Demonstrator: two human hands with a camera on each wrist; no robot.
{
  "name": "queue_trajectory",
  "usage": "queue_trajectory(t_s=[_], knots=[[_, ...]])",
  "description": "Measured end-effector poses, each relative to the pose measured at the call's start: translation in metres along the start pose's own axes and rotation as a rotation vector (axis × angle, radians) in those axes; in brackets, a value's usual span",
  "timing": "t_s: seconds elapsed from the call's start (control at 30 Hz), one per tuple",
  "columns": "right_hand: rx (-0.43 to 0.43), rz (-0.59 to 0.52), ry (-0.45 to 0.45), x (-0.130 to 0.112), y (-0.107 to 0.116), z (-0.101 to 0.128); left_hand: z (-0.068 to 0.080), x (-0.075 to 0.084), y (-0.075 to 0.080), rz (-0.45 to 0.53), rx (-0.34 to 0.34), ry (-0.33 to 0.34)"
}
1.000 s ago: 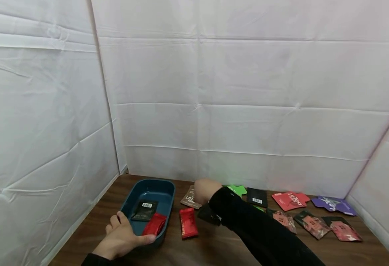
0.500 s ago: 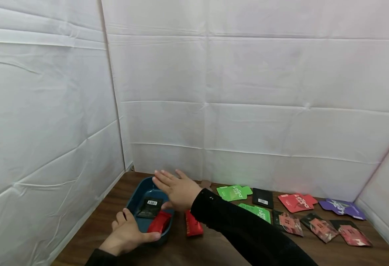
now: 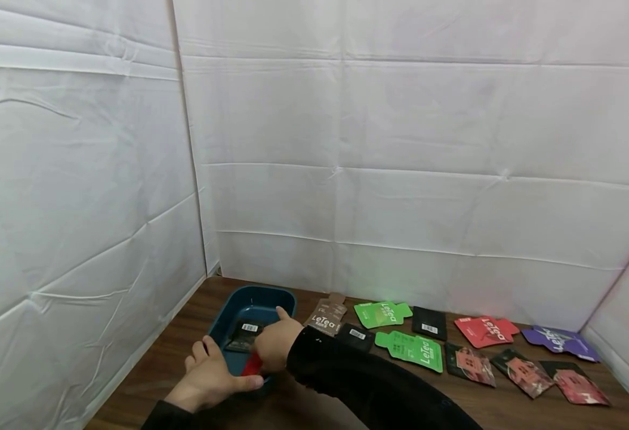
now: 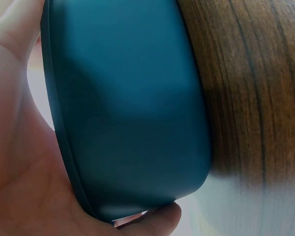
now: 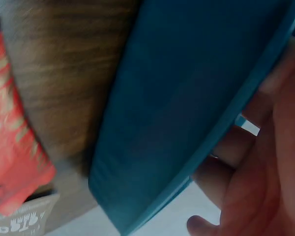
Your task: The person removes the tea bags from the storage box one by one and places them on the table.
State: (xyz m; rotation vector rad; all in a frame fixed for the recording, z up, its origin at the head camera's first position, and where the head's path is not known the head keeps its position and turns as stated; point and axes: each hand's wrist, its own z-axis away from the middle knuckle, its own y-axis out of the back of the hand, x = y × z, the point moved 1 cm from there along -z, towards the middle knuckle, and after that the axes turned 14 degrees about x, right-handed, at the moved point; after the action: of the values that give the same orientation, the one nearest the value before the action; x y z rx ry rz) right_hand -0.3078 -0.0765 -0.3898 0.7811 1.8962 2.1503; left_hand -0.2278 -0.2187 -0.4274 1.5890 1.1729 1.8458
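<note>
My left hand (image 3: 207,376) grips the near left end of a deep blue plastic tray (image 3: 218,322); in the left wrist view its thumb and fingers (image 4: 160,219) span the tray's end. My right hand (image 3: 278,343) reaches over the tray's right rim, its fingers down at a red packet (image 3: 252,363) inside. Its fingertips are hidden, so whether they pinch the packet is unclear. Beside it in the tray lies a black barcoded packet (image 3: 244,335). Another red packet (image 5: 14,128) lies on the table, covered by my right arm in the head view.
Flat packets lie right of the tray: brown (image 3: 327,316), black (image 3: 355,336), green (image 3: 381,314), another green (image 3: 413,349), black (image 3: 429,322), red (image 3: 486,331), purple (image 3: 560,343). Several black-and-pink packets (image 3: 524,371) lie nearer. White sheets (image 3: 400,179) wall the table.
My right hand has let go of the black packet beside the brown one and moved left and down into the tray, onto the red packet. My left hand stays on the tray.
</note>
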Motion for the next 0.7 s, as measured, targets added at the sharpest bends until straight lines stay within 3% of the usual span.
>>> queue_trajectory(t_s=[0.43,0.7], knots=[[-0.033,-0.112,-0.122,-0.008,-0.002,-0.007,-0.003,-0.001,-0.002,0.001,-0.001,-0.003],[0.004,-0.110,-0.145,-0.013,-0.004,-0.008,-0.001,-0.002,-0.001,0.009,0.004,-0.005]])
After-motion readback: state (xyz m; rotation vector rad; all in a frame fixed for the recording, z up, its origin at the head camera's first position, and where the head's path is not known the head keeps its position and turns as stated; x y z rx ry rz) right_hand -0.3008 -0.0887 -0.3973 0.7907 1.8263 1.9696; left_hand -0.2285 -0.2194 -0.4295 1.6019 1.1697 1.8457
